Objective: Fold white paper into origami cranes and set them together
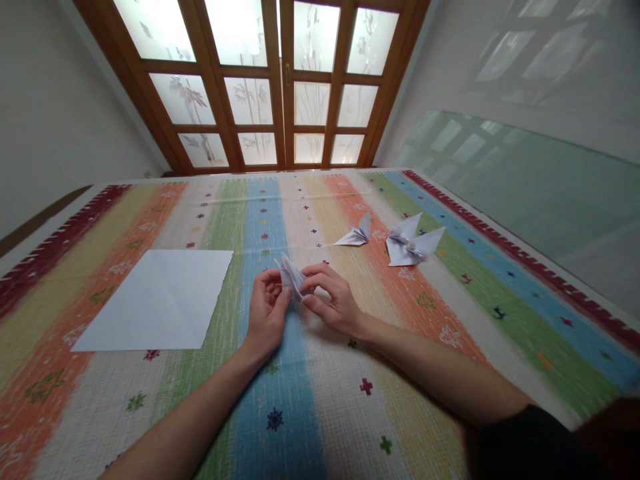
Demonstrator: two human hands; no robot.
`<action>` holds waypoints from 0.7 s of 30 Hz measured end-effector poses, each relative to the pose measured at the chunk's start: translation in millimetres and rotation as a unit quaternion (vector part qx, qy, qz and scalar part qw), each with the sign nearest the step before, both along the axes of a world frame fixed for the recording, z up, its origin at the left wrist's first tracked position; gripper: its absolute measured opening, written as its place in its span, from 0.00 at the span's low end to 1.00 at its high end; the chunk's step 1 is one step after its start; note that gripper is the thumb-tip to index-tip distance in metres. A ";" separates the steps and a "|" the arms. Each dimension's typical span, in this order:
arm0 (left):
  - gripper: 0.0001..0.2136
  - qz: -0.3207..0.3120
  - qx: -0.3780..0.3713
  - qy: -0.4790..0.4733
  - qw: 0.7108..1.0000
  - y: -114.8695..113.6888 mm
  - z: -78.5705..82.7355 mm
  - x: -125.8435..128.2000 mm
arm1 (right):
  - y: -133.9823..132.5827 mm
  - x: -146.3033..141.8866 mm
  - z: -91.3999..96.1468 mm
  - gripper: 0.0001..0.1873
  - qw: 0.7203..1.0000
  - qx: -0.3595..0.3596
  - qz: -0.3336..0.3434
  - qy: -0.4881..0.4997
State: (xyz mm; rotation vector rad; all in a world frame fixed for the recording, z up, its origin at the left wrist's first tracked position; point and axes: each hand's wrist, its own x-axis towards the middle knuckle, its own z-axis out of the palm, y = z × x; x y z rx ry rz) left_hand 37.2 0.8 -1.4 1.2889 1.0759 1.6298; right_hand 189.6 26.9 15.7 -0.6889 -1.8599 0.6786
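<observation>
Left hand (267, 312) and right hand (334, 301) pinching folded paper (292, 277), sheet (163, 301) toward tabletop's (345, 417) left edge, paper shapes (403, 255) nearer right edge

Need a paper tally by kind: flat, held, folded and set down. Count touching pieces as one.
Flat sheet: 1
Held paper: 1
Folded papers on the cloth: 2
Total: 4
</observation>
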 end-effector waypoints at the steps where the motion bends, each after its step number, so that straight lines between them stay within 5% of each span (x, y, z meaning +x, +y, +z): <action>1: 0.13 -0.007 0.000 0.003 1.000 -0.2 0.4 -0.2 | -0.3 0.2 1.4 0.13 1.000 0.010 0.002 -0.004; 8: 0.10 -0.049 -0.015 -0.013 0.999 -2.2 -2.0 -2.4 | 3.5 0.2 6.9 0.06 0.998 -0.055 0.014 0.033; 12: 0.10 -0.069 -0.029 -0.006 0.997 -4.8 -1.9 -1.1 | 5.5 2.7 9.5 0.15 0.994 -0.099 0.022 0.046; 15: 0.11 -0.079 -0.029 -0.004 0.996 -6.2 -0.4 -0.3 | 6.6 4.6 13.2 0.21 0.994 -0.097 0.029 0.037; 21: 0.11 -0.106 -0.035 -0.021 0.994 -6.1 0.2 0.4 | 10.3 8.0 21.1 0.15 0.995 -0.078 0.053 0.024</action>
